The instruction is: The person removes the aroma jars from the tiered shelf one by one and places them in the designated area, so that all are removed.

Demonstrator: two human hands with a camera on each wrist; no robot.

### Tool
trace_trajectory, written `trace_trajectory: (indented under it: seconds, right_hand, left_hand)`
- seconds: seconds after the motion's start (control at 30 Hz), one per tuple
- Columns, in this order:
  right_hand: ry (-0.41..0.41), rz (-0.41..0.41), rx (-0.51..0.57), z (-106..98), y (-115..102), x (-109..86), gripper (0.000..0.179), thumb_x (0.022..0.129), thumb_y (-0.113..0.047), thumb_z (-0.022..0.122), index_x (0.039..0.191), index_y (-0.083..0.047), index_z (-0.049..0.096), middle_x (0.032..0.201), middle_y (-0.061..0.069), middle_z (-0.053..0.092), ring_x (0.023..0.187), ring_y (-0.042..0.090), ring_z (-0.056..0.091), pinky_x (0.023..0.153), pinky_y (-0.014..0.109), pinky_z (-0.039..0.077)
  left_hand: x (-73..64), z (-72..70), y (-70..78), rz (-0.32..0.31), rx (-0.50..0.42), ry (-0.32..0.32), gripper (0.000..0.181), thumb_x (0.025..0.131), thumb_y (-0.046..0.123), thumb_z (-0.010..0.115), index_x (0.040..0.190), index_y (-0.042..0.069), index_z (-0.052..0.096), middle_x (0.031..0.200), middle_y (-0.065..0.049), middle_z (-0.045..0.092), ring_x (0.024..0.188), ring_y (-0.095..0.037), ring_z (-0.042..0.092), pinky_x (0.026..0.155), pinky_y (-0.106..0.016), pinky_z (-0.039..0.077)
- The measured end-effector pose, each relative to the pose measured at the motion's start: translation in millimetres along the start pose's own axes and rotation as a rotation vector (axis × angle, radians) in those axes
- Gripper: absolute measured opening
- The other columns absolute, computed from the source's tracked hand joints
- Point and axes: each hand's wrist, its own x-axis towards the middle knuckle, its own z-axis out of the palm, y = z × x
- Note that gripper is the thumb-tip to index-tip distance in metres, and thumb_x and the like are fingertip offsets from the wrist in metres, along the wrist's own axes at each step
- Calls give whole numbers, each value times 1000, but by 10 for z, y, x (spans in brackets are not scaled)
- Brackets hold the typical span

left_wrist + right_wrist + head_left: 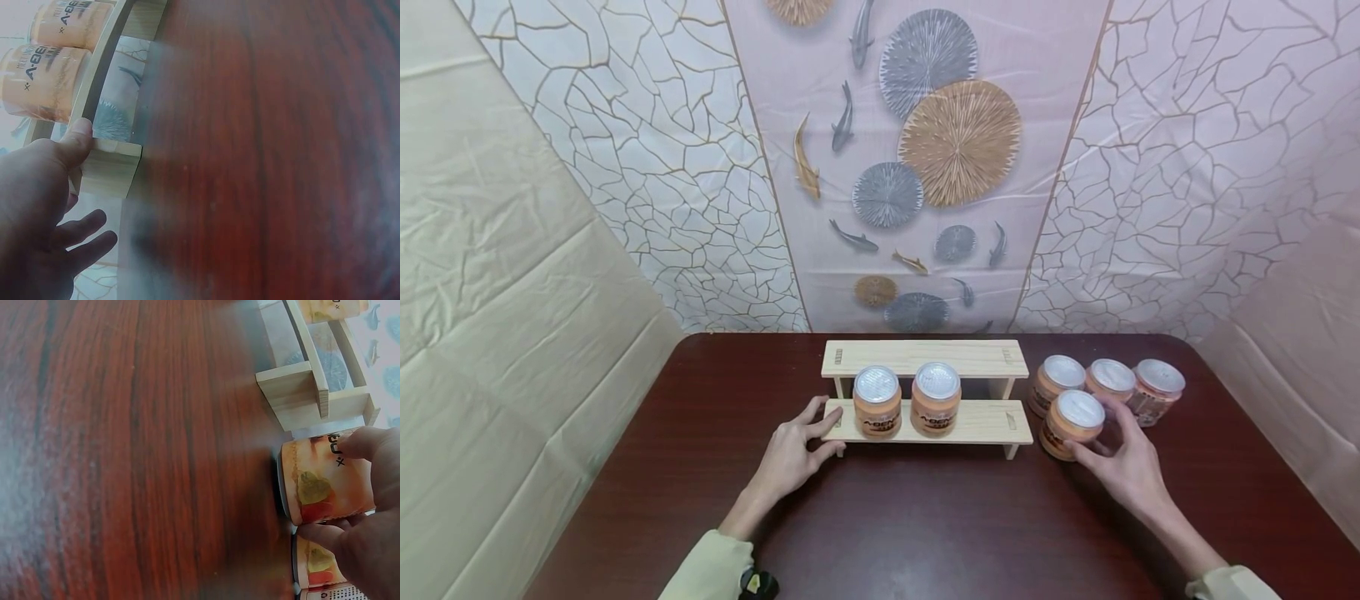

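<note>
An orange jar (pixel 1070 427) with a silvery lid stands upright just beyond the right end of the small wooden shelf (pixel 981 423), in the grasp of the right hand (pixel 1123 467). The thumb lies on one side of the jar and the fingers reach round the other (whether its base touches the table is hard to tell, even from the right wrist view). Right behind it, three more jars (pixel 1111 379) are bunched together, their lids facing up.

The shelf has two steps, the rear one higher than the front. Its left end is pinched by the left hand (pixel 786 458), thumb at the front edge of the lower board; in the left wrist view two of the fingers spread away from the wood. On that lower board sit two jars (pixel 877 410) of the same kind, upright, side by side with a narrow gap between them, nearer the left end.

All this is on a dark red-brown table (pixel 917 517). Beyond it hangs a pale cloth (pixel 820 233) printed with fish and round shapes. Light sleeves (pixel 711 568) cover both forearms, and a dark band (pixel 758 583) circles the left wrist.
</note>
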Motion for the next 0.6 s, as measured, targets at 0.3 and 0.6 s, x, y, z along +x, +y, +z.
trace_trajectory:
  seconds: [0.3, 0.6]
  right_hand:
    - [-10, 10, 33, 13, 16, -16, 78, 67, 20, 81, 135, 9, 45, 119, 26, 55, 103, -15, 46, 76, 11, 47]
    - [-9, -2, 36, 13, 54, -14, 80, 66, 21, 82, 136, 8, 45, 119, 25, 55, 104, -14, 45, 76, 11, 47]
  left_hand:
    - [0, 7, -4, 7, 10, -2, 50, 82, 21, 85, 128, 7, 70, 133, -22, 59, 91, -34, 69, 77, -50, 54]
    - [5, 3, -2, 12, 6, 2, 50, 82, 21, 85, 128, 7, 70, 133, -22, 59, 94, -36, 69, 77, -50, 54]
